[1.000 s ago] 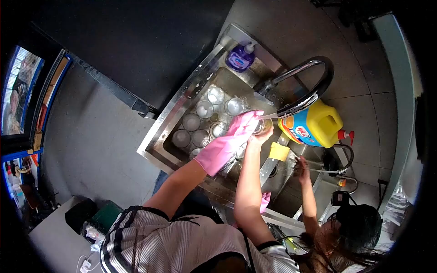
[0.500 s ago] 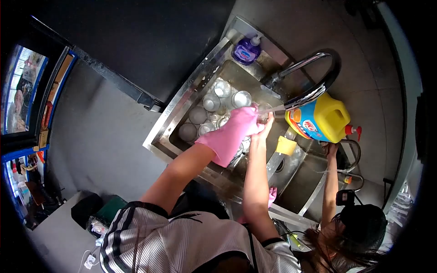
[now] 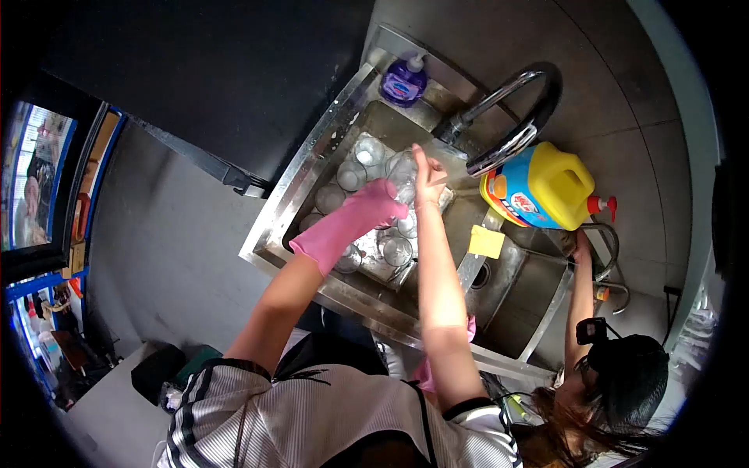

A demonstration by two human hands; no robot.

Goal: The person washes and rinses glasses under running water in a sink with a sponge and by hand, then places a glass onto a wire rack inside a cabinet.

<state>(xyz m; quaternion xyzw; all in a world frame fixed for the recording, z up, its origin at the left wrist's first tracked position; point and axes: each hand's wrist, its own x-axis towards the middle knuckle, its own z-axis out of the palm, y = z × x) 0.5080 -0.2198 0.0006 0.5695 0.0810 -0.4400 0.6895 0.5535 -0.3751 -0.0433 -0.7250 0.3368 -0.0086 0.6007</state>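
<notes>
My left hand [image 3: 384,203], in a long pink rubber glove, is closed at the lower side of a clear drinking glass [image 3: 402,171]. My bare right hand [image 3: 429,179] is on the same glass's right side, its fingers along the wall; the exact grip is partly hidden. Several more clear glasses [image 3: 396,249] stand close together below my hands in the left basin of a steel sink [image 3: 269,230]. A curved chrome faucet [image 3: 550,97] arches to the right of my hands, its spout near my right hand.
A purple soap bottle [image 3: 403,82] stands at the sink's back corner. A large yellow detergent jug [image 3: 550,187] sits at the right. A yellow cloth [image 3: 485,242] lies over the basin divider. A co-worker's arm [image 3: 582,285] reaches toward the right basin.
Both my hands have moved left with the glass, away from the spout, and my gloved hand is lower. More glasses show at the front of the basin. The camera view has shifted slightly.
</notes>
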